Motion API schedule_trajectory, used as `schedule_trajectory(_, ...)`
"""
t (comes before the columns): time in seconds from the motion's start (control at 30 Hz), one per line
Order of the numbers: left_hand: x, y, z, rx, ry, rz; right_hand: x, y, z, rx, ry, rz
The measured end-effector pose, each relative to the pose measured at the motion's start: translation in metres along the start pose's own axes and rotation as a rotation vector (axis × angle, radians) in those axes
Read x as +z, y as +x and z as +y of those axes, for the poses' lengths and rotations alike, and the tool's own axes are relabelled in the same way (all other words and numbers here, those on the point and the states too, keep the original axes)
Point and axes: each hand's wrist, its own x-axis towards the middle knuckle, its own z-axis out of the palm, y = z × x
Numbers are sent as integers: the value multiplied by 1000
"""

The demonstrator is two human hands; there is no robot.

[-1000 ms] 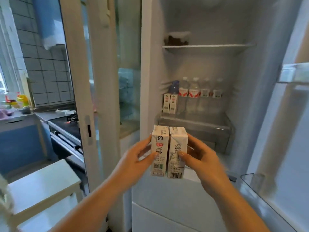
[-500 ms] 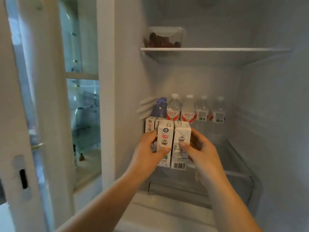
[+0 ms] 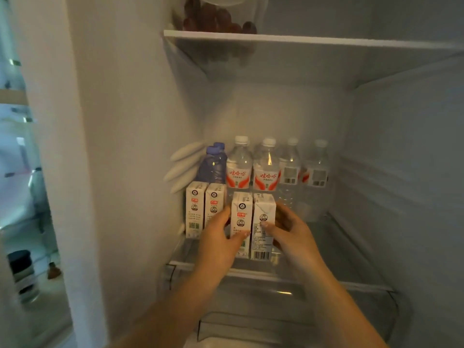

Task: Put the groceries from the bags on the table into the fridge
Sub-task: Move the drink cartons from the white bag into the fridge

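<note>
I hold two small white milk cartons side by side inside the open fridge. My left hand (image 3: 218, 233) grips the left carton (image 3: 241, 214), and my right hand (image 3: 288, 228) grips the right carton (image 3: 263, 213). Both cartons are upright at the lower glass shelf (image 3: 339, 247), their bases at its front part; I cannot tell if they rest on it. Two more matching cartons (image 3: 204, 209) stand on the shelf just to the left, close to my left hand.
Behind the cartons stand a blue bottle (image 3: 213, 164) and several clear water bottles (image 3: 266, 167) in a row. The upper shelf (image 3: 326, 42) carries a clear box of dark red fruit (image 3: 218, 16). A drawer (image 3: 276, 305) sits below. The fridge's left wall (image 3: 140, 146) is close.
Both hands have carried the two cartons forward into the fridge, down to the lower shelf beside the two standing cartons. The view has moved closer in.
</note>
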Motion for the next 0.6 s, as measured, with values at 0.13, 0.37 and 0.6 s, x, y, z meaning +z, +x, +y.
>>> schedule_trajectory(0.13, 4, 8, -13, 8, -9, -18, -3, 11, 12, 7, -23, 2)
schedule_trajectory(0.37, -3, -9, -3, 97, -51, 14, -16, 15, 12, 26, -251, -201)
schedule_trajectory(0.6, 11, -33, 5, 50, -174, 26, -11, 18, 11, 7, -309, -197)
